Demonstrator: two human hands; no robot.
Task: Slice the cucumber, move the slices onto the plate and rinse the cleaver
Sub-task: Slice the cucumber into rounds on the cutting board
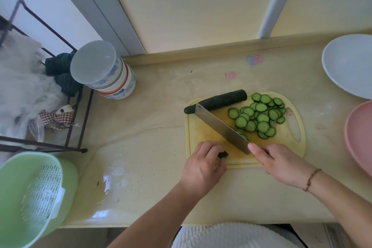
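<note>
Countertop (pixel 161 106): a pale yellow surface is seen from above, with wet patches toward 7 o'clock.
Green colander basket (pixel 30 197): placed at 8 o'clock, at the counter's near-left corner, with a white perforated insert inside.
Wire rack (pixel 66 143): stood at 9 o'clock, with cloths and clear plastic draped over it.
White plate (pixel 348 64): set at 2 o'clock on the counter, well apart from the slices.
Pink plate (pixel 358 137): cut off by the frame edge at 3 o'clock.
Stacked bowls (pixel 104 72): piled upside down at 10 o'clock, just beside the rack.
Cutting board (pixel 201 133): a yellow plastic board is laid right of centre, its handle hole toward 3 o'clock.
Cleaver (pixel 221 127): laid diagonally across the board, the blade tip toward 11 o'clock and reaching the uncut cucumber.
Right hand (pixel 281 163): closed around the cleaver's handle, a beaded bracelet worn on the wrist.
Left hand (pixel 203 163): curled at the board's near-left edge, with a dark cucumber end piece (pixel 223 154) pinched at the fingertips.
Uncut cucumber (pixel 217 100): lain along the board's far edge, one end overhanging toward 9 o'clock.
Cucumber slices (pixel 259 115): heaped on the board's right half, a few resting against the blade.
</note>
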